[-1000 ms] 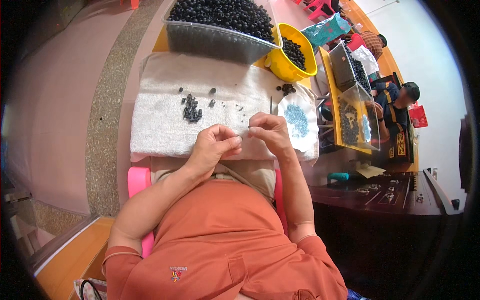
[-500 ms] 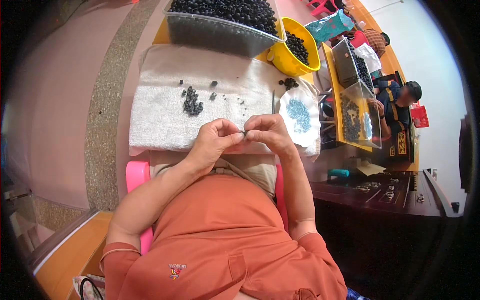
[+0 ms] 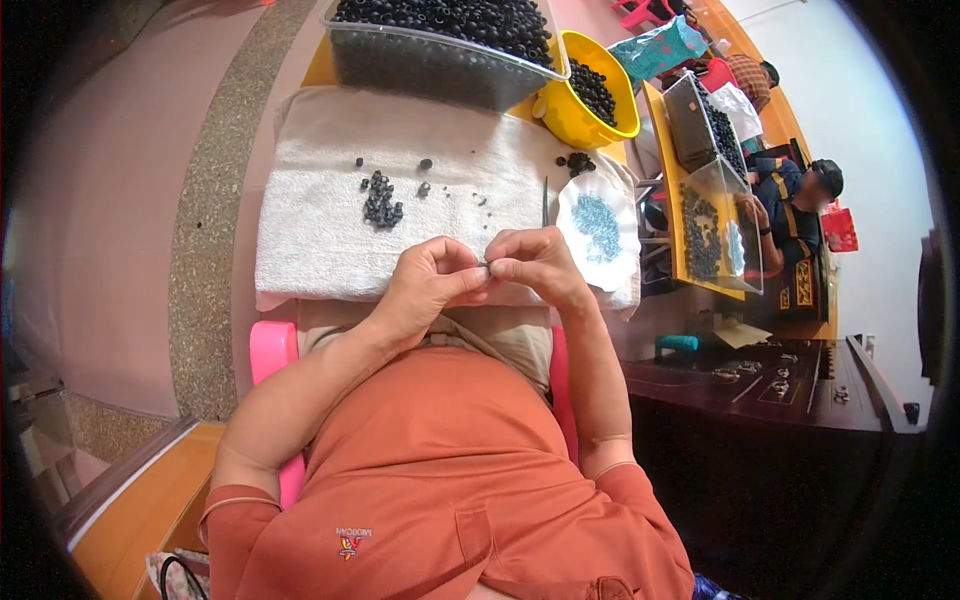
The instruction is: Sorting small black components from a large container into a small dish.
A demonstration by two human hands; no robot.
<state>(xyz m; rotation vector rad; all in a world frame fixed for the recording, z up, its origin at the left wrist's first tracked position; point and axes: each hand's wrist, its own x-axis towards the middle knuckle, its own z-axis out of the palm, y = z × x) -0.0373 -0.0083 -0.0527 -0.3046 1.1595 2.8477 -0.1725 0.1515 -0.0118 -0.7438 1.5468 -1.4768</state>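
My left hand (image 3: 432, 279) and my right hand (image 3: 537, 264) meet fingertip to fingertip over the near edge of a white towel (image 3: 320, 235). Between the pinched fingers sits a tiny dark piece (image 3: 485, 266), too small to make out. A small heap of black beads (image 3: 381, 201) lies on the towel ahead of my left hand, with a few loose ones beside it. A patch of small blue pieces (image 3: 598, 226) lies on the towel's right end, ahead of my right hand. A thin metal pin (image 3: 544, 200) lies next to that patch.
A clear tub full of black beads (image 3: 440, 50) stands at the towel's far edge, a yellow bowl (image 3: 590, 110) of them to its right. Another person (image 3: 795, 215) sits at the right by clear trays (image 3: 715, 190). A dark wooden cabinet (image 3: 780, 400) stands at my right.
Both hands have stayed together at the towel's near edge, fingers shifting slightly on the small piece. The view has tilted a little, so the towel and tub sit lower in the picture.
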